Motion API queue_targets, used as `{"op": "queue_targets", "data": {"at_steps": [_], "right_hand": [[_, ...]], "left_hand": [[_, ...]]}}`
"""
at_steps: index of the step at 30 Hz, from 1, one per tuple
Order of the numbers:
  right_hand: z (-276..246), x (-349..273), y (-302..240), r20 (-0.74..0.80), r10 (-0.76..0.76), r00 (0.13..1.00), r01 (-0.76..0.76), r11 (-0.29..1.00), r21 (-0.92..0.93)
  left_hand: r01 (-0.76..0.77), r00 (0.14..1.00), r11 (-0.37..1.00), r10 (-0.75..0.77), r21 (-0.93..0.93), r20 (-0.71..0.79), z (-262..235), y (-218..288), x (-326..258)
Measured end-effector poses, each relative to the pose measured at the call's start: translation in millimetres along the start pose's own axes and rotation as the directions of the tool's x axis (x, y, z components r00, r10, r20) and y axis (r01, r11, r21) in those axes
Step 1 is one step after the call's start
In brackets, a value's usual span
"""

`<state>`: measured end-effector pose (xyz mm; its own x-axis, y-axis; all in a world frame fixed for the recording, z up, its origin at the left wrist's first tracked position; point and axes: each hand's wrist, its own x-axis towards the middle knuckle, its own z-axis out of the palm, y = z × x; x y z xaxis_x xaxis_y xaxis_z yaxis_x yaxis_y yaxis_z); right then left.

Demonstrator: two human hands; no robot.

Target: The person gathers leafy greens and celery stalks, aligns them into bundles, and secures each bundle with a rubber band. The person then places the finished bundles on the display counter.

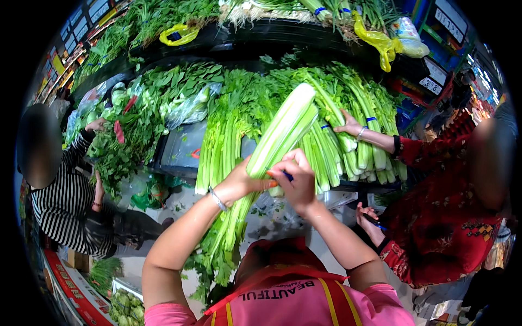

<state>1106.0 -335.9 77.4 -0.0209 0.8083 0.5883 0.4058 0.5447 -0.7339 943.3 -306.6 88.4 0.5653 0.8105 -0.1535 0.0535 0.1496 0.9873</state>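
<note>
A large bunch of celery (pixel 284 127) is held up in front of me, its pale root end pointing up and away and its leaves hanging down near my chest. My left hand (pixel 238 180) is wrapped round the stalks about halfway along. Against the right side of the bunch, my right hand (pixel 298 182) is closed, with fingers bent in. A bit of blue band (pixel 289 176) shows between those fingers; how far it goes round the stalks is hidden. Just beyond my hands lie several celery bunches (pixel 231 141) on the display, some with blue bands.
At right a person in a red patterned top (pixel 429 217) has one hand on the displayed celery and a dark pen-like item in the other. On the left, someone in a striped top (pixel 65 212) handles leafy greens (pixel 117 157). A black shelf edge (pixel 244 35) crosses behind.
</note>
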Motion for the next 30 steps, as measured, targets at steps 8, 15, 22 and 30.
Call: {"op": "queue_targets", "data": {"at_steps": [8, 15, 22, 30], "right_hand": [[-6, -8, 22, 0.136, 0.597, 0.791, -0.530, 0.556, 0.640], [-5, 4, 9, 0.393, 0.486, 0.780, -0.609, 0.446, 0.656], [-14, 3, 4, 0.375, 0.484, 0.790, -0.583, 0.407, 0.703], [-18, 10, 6, 0.274, 0.454, 0.848, -0.488, 0.466, 0.738]], "left_hand": [[0.165, 0.986, 0.968, -0.158, -0.190, 0.052, -5, -16, -14], [0.095, 0.983, 0.968, -0.053, -0.233, 0.178, 14, -13, -18], [0.125, 0.964, 0.938, -0.038, -0.323, 0.263, 20, -16, -24], [-0.070, 0.995, 0.961, 0.085, -0.266, 0.046, 40, -28, -26]]}}
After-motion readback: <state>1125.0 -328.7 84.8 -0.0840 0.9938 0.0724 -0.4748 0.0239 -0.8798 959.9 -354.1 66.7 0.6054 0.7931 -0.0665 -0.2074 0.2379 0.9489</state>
